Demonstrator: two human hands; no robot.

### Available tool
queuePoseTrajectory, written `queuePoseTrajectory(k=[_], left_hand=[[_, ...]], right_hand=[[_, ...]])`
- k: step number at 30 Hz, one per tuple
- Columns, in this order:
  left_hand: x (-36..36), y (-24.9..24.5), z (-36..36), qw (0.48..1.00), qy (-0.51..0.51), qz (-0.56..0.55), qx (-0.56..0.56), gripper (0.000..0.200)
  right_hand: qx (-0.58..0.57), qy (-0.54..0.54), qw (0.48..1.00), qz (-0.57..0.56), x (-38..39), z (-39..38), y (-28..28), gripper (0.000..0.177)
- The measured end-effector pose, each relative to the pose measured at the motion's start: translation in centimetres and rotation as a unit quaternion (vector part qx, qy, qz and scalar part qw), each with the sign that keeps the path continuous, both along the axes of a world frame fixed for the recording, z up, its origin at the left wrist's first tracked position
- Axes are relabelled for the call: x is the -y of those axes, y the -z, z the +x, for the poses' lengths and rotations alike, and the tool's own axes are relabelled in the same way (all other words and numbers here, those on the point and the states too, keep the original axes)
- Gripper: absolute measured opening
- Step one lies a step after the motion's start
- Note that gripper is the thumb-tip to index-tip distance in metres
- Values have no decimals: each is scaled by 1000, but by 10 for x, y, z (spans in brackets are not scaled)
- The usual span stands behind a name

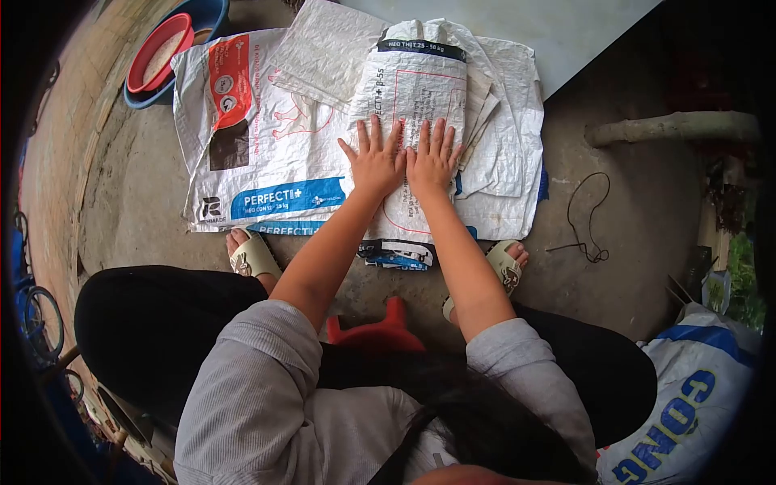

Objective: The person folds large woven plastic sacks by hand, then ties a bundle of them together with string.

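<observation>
A bare concrete floor (638, 226) is noted as the work surface. Across it, a white sack printed PERFECTI+ (279, 166) is spread on the left, with further pale sacks layered to the right. At the lower right, a sack with large blue lettering (687, 396) is seen, well apart.

The folded sack marked "HEO THIT 25 - 50 kg" (422, 85) is found lying on the spread layers, directly ahead of the person; its near end extends past their edge. Wrinkling is observed at its far end. For a sound result, pressure should be worked from the middle outward, so that trapped air is expelled and the side edges are kept straight; dragging of the layers beneath should be avoided.

A thin black cord (600, 242) is recorded to the right, clear of the work.

The left hand (377, 168) and right hand (432, 168) are placed palm down, side by side, on the folded sack. The fingers of both are fanned wide, nothing being gripped; even, flat contact is recommended.
</observation>
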State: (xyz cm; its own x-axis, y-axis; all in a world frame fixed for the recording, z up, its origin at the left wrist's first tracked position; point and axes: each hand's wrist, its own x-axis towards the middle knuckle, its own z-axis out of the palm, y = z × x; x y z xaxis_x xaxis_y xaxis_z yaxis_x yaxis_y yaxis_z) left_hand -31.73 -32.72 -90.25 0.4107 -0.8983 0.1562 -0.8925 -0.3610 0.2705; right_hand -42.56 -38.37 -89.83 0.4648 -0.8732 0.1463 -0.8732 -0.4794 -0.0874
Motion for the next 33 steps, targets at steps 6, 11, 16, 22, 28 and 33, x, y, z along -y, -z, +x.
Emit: queuePoseTrajectory(k=[6,11,16,22,28,33], left_hand=[[7,10,-3,999,-7,4,-36,56],[10,16,-3,998,-6,35,-44,57],[12,20,-3,998,-9,53,-45,58],[11,19,0,995,-1,69,-65,59],[7,6,40,960,101,176,-192,60],[-15,-20,49,937,186,248,-158,61]], right_hand=[[-10,-5,1000,23,6,1,12,66],[-15,-1,999,37,8,3,16,66],[-7,-5,999,36,11,3,19,66],[-6,-6,998,56,13,3,19,67],[-57,26,977,203,-26,1,-16,72],[-50,24,971,232,-67,-9,-35,73]])
